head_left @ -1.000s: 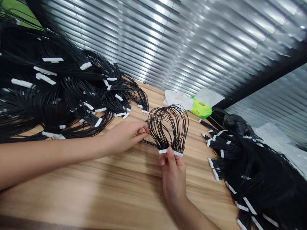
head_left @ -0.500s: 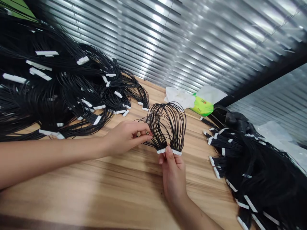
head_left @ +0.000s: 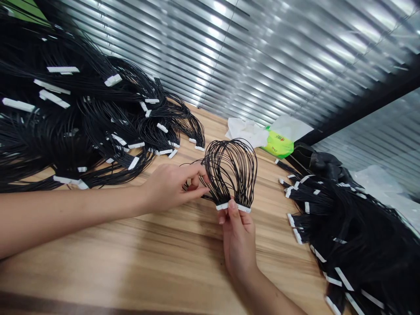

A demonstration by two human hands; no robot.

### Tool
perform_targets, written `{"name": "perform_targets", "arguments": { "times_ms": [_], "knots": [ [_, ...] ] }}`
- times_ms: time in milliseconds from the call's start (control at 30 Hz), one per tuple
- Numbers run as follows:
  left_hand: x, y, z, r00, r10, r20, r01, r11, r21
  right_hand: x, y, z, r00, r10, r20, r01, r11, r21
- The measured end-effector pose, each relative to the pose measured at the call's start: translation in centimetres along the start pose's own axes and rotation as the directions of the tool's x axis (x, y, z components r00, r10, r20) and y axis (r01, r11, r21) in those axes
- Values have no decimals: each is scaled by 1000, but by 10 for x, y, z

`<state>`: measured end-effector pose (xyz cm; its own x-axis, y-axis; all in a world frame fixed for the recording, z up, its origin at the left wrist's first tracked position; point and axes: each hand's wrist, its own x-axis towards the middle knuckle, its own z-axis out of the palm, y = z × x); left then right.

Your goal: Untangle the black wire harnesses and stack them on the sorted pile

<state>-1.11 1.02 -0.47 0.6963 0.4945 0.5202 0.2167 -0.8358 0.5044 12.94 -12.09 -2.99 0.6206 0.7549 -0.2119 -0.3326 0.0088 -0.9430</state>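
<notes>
We see the right hand (head_left: 239, 236) clamped on two white connectors (head_left: 243, 209), thumb across the front where they sit side by side. Black wire loop (head_left: 248, 175) rises from them, upright and rounded, above the wooden table (head_left: 98, 262), between the two heaps. Left hand (head_left: 206, 184) is at the loop's left side, thumb and forefinger tips apart; we can't tell if they touch a wire. Big left heap of wired connectors (head_left: 78, 127), another right heap (head_left: 361, 232). Past the loop we have crumpled white paper (head_left: 244, 131) and a green packet (head_left: 278, 145), blinds (head_left: 183, 48) behind.
</notes>
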Motion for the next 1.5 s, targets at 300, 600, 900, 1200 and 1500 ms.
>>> {"name": "perform_targets", "arguments": {
  "times_ms": [300, 600, 900, 1200, 1500],
  "knots": [
    [-1, -3, 1, 956, 294, -17, -288, 947, 140, 0, 0, -2, 1000, -11, 18, 11, 1000, -13],
    [-4, -9, -2, 883, 468, 19, -454, 845, 281, 0, -1, 0, 1000, 2, 28, -2, 1000, -2],
    [-5, -11, -1, 883, 462, 75, -463, 838, 290, -1, 1, -2, 999, 19, 37, -19, 1000, 10],
    [2, 8, -5, 953, 129, 275, -158, 984, 85, 0, 5, -5, 997, 30, 70, -26, 998, -56],
    [6, 18, -13, 894, -47, 445, -6, 993, 117, -2, 1, -3, 997, 57, 60, -51, 994, -96]
  ]
}}
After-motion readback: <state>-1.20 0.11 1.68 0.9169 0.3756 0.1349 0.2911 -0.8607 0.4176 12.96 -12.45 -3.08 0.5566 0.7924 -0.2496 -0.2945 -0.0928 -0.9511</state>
